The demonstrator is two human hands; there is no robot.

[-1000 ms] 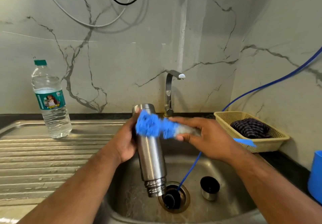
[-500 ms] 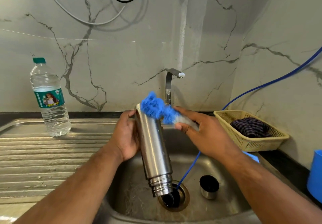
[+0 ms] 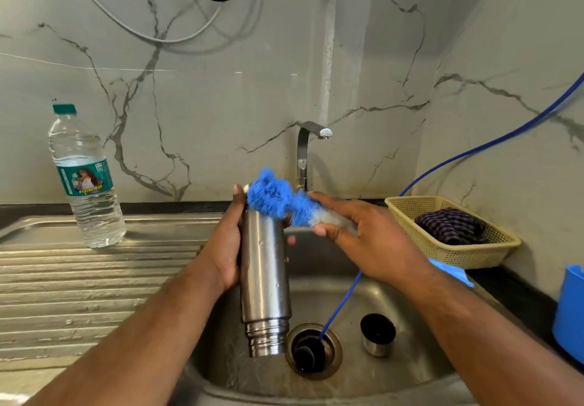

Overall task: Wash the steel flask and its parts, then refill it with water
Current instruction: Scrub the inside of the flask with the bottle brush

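Over the sink [image 3: 426, 364], we are gripping the steel flask [image 3: 265, 276] in our left hand [image 3: 226, 247], fingers curled round its body, holding it mouth-down above the basin. Our right hand [image 3: 373, 241] is clamping fingers and thumb on the handle of a blue brush [image 3: 275, 197], whose bristles are pressing against the flask's upturned base. Below, a blue hose [image 3: 340, 306] is running down from the right wall into the drain [image 3: 335, 364], where a dark round piece [image 3: 308, 356], perhaps the flask's stopper, is sitting. A steel cup [image 3: 377, 334] is standing just beside the drain. A tap [image 3: 302, 152] is rising behind the brush. A plastic water bottle [image 3: 88, 190] is standing on the drainboard [image 3: 79, 279] at left; a basket [image 3: 467, 257] holding a dark checked cloth [image 3: 448, 227] is sitting at right, near a blue container [image 3: 570, 314].
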